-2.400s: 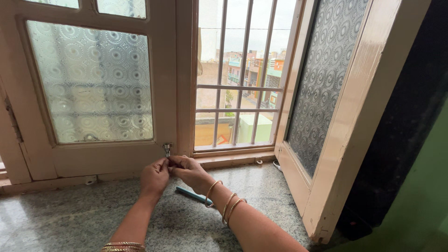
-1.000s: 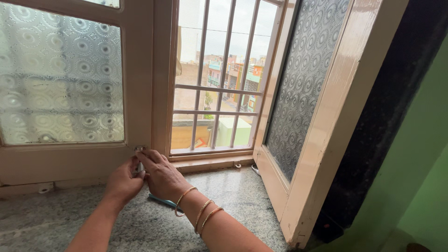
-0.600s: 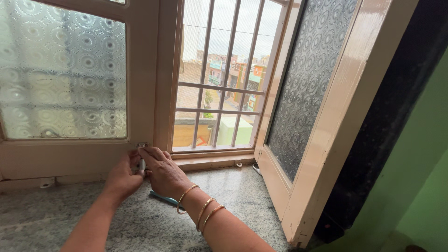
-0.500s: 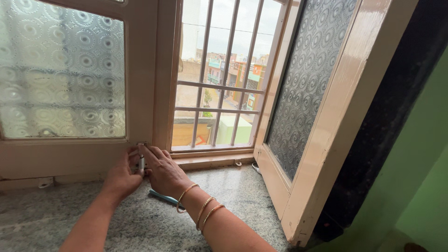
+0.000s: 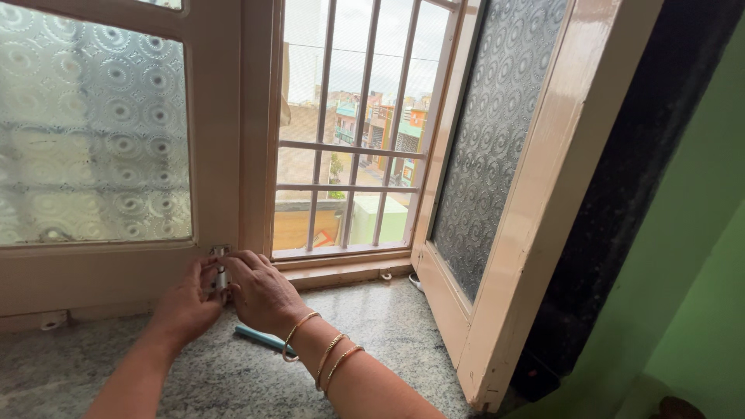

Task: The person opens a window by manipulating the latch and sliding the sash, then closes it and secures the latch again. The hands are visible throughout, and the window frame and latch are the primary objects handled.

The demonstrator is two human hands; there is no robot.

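A: The left hand (image 5: 186, 302) is curled around a small metal latch (image 5: 220, 271) at the bottom of the shut window door (image 5: 116, 264). Its fingers pinch the latch from the left side.

B: And the other one?

A: The right hand (image 5: 260, 291) is bent over the same latch from the right. Its fingertips are closed on it too. Three gold bangles (image 5: 322, 358) sit on that arm.

B: Where is the latch?

A: Low on the wooden frame, just above the stone sill (image 5: 233, 380).

B: What is that blue thing?

A: A thin blue tool (image 5: 260, 339) lies flat on the sill, just under the right wrist. I cannot tell what kind it is.

B: What else is there?

A: Metal bars (image 5: 349, 147) cover the middle of the window. The right window door (image 5: 512, 178) stands open, with bumpy glass in it.
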